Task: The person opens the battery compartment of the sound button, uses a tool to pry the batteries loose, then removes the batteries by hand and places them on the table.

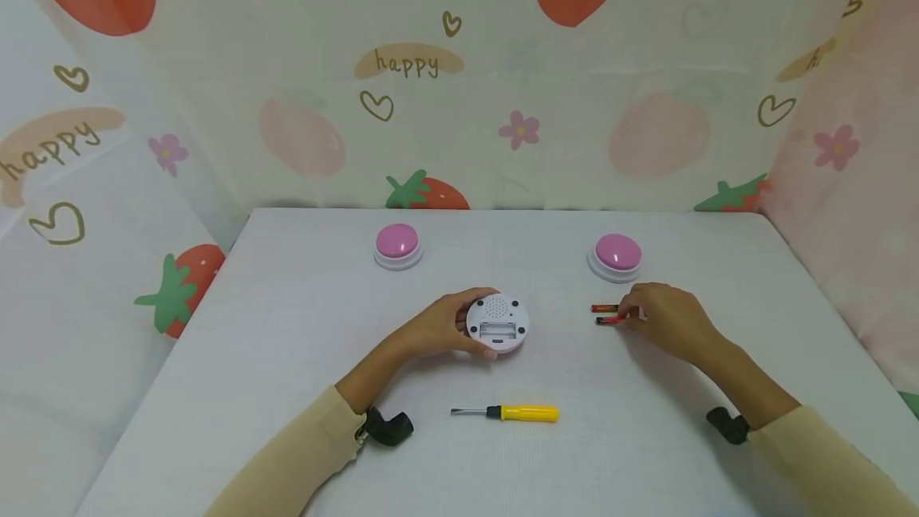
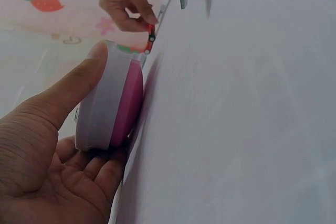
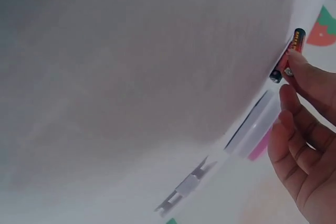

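My left hand (image 1: 448, 325) grips a round white push button (image 1: 498, 351) by its rim, thumb on one side and fingers on the other. It lies upside down, its pink dome (image 2: 129, 103) towards the table and its battery compartment (image 1: 498, 331) uncovered, with no batteries inside. My right hand (image 1: 668, 321) is at two small red and black batteries (image 1: 605, 309) lying side by side on the table. Its thumb and a fingertip pinch a battery (image 3: 297, 38) near one end, while the other fingers curve loosely.
Two more push buttons with pink domes stand at the back, one left (image 1: 397, 242) and one right (image 1: 618, 252). A screwdriver with a yellow handle (image 1: 529, 413) lies in front of my hands. A small white tabbed plastic piece (image 3: 186, 186) lies beyond my right hand. Printed cloth (image 1: 517, 86) hangs behind the table.
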The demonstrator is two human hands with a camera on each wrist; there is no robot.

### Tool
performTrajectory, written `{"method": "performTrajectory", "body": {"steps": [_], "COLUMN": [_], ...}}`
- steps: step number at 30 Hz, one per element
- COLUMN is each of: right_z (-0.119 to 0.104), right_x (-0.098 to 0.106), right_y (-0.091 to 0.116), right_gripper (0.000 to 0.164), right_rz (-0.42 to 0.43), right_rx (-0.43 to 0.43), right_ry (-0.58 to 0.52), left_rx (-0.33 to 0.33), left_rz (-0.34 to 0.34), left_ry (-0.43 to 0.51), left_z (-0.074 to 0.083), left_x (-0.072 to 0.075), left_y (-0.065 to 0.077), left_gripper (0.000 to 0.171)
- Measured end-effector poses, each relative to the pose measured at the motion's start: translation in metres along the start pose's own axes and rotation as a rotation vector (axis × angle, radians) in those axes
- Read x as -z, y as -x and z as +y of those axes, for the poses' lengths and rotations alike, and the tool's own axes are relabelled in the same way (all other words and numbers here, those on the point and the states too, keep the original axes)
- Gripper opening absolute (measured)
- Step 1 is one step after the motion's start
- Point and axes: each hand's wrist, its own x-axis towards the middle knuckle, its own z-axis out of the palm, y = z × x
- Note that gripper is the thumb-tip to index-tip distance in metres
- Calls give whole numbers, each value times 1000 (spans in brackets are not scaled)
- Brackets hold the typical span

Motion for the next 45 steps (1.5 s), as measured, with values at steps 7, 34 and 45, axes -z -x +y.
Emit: {"method": "performTrajectory", "body": {"steps": [7, 34, 45], "right_z": [-4, -90, -116], "right_x": [0, 5, -11], "right_y": [-3, -8, -21], "right_gripper": [15, 40, 60], "right_rz": [-34, -13, -76], "right_rx": [23, 106, 108], "right_ry": [58, 73, 27], "left_rx": [14, 16, -1], "left_rz": [1, -3, -27], "left_ry": [12, 13, -16], "left_z": [0, 1, 0], "left_x": [1, 0, 3], "left_y": [2, 1, 2], "left_gripper": [94, 93, 99]}}
